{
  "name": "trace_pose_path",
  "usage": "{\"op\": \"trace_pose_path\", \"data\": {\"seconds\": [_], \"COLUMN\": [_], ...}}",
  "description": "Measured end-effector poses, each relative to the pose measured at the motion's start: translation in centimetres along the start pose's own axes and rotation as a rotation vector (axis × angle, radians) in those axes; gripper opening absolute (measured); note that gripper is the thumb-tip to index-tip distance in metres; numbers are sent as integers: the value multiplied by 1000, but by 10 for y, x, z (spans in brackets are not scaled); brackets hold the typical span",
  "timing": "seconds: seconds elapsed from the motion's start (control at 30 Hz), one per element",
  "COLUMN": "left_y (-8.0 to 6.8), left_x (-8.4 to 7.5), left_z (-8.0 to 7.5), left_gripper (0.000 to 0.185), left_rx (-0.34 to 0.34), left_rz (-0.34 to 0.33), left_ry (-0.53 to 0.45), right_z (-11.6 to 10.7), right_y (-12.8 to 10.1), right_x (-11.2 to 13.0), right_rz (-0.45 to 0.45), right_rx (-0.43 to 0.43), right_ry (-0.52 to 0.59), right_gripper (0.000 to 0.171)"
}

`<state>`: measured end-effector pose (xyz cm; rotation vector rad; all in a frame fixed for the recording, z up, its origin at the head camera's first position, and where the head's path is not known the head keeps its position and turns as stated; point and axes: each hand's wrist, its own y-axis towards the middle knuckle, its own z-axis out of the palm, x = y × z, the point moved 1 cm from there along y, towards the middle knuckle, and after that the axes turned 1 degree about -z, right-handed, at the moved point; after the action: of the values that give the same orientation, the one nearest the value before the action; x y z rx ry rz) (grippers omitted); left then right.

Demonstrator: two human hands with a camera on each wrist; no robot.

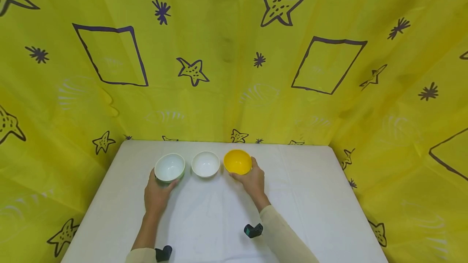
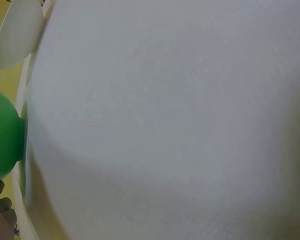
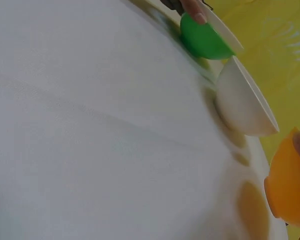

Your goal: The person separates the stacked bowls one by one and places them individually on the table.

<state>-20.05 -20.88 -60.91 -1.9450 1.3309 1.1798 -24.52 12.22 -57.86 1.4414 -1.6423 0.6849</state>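
Observation:
Three bowls stand in a row near the table's far edge in the head view. At the left end is a bowl with a pale inside and a green outside (image 1: pixel 170 168), also seen as the green bowl (image 2: pixel 2 135) in the left wrist view. My left hand (image 1: pixel 156 195) grips it from the left and front, thumb at its near side. The white bowl (image 1: pixel 206 164) sits in the middle, untouched. My right hand (image 1: pixel 254 181) holds the yellow bowl (image 1: pixel 237 161) by its right side; in the right wrist view this yellow bowl (image 3: pixel 289 185) is tilted above its shadow.
A white cloth covers the table (image 1: pixel 204 222). Yellow curtains (image 1: pixel 226 104) with dark star drawings enclose its back and both sides. Small black devices are worn at the left wrist (image 1: pixel 163 253) and right wrist (image 1: pixel 253 230).

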Motion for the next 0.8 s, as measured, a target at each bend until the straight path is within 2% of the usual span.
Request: {"op": "trace_pose_path", "data": {"seconds": [0.3, 0.8], "left_y": [0, 2], "left_x": [0, 2], "left_z": [-1, 1], "left_gripper": [100, 101], "left_rx": [6, -3], "left_rz": [5, -4], "left_ry": [-1, 3], "right_z": [3, 8], "right_y": [-1, -6], "right_x": [-4, -8], "right_rz": [-5, 6], "right_rx": [-9, -13], "right_ry": [-8, 0], "right_gripper": [99, 92]}}
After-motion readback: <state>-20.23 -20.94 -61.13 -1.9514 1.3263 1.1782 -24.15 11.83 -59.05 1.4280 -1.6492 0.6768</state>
